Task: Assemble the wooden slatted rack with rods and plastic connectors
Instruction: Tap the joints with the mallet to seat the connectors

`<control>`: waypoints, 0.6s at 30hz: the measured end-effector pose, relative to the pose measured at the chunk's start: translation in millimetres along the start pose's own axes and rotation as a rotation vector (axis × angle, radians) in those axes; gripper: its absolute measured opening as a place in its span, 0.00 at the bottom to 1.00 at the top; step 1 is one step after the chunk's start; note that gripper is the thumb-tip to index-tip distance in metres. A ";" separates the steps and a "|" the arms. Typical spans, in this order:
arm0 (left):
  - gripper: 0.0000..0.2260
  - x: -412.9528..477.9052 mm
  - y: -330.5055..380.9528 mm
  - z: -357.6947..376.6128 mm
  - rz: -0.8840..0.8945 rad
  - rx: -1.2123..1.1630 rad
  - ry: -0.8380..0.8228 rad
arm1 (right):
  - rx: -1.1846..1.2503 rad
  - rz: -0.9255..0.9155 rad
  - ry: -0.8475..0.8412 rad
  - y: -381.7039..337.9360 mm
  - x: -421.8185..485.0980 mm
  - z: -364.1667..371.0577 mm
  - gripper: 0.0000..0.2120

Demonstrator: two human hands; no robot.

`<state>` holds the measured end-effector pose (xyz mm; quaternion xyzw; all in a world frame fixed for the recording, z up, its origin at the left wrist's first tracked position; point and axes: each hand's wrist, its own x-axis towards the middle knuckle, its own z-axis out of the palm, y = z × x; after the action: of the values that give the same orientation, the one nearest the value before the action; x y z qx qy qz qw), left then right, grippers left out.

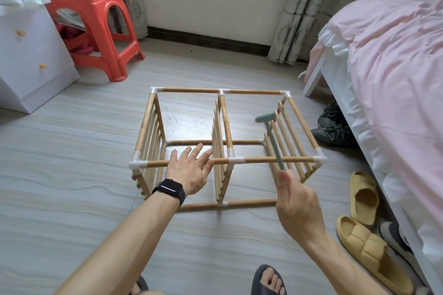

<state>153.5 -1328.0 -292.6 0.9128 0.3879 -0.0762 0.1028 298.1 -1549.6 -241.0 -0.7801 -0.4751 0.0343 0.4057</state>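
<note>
Fingers [285, 181] of right hand [298, 201] grip mallet [274, 142] over right compartment of rack [261, 160].

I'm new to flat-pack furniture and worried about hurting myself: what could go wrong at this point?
1. The left hand lies open on the near top wooden rod, beside the white plastic middle connector; a stray blow from the small grey-green mallet might catch fingers.
2. The right hand has its grip at the handle's very end, and the mallet looks blurred, so aim may be loose.
</note>
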 end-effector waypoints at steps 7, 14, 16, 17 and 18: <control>0.25 -0.5 1.8 -1.1 0.001 0.017 0.004 | -0.269 0.099 -0.164 15.0 -10.9 23.0 0.21; 0.25 -0.9 0.5 -2.2 0.015 0.014 -0.012 | -0.616 0.166 -0.420 13.7 -0.8 26.3 0.26; 0.25 0.2 -1.1 -1.7 0.010 0.010 0.003 | -0.495 0.151 -0.297 12.7 14.2 22.5 0.24; 0.25 0.8 -1.3 -0.8 0.015 0.006 -0.002 | -0.392 0.193 -0.217 11.0 21.7 19.5 0.24; 0.25 1.5 -0.9 -0.6 0.022 0.004 -0.005 | -0.308 0.225 -0.138 11.9 29.3 18.2 0.24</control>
<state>153.9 -1326.2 -292.4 0.9170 0.3774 -0.0782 0.1027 314.6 -1518.7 -251.4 -0.8769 -0.4112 0.0597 0.2417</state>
